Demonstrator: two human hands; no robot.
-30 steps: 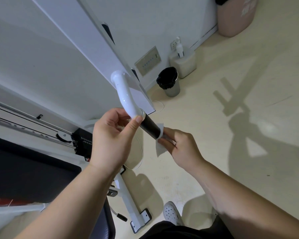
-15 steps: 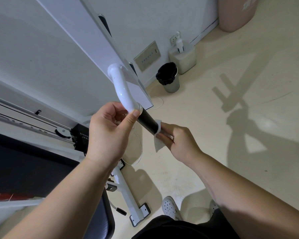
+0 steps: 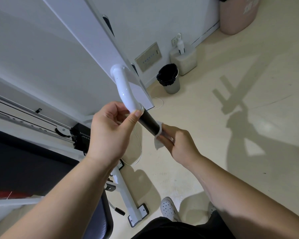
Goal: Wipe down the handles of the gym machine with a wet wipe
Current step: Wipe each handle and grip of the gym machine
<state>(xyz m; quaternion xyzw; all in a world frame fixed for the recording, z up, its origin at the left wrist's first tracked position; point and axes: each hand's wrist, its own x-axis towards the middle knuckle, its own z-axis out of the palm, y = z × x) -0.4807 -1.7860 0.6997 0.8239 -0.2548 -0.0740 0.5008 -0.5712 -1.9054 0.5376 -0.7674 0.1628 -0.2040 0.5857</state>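
White wipe on black grip — right hand

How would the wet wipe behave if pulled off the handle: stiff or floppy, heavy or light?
Probably floppy: the wet wipe wraps the end of the black grip and a loose corner hangs by the right hand. Likely very light, since it looks thin and small. It may cling a little, being wet.

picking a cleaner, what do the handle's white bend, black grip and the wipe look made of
white bend: likely painted metal tube, glossy with sharp highlights.
black grip: probably rubber or foam, dull sheen.
wipe: thin limp white sheet, maybe nonwoven, folds loosely.
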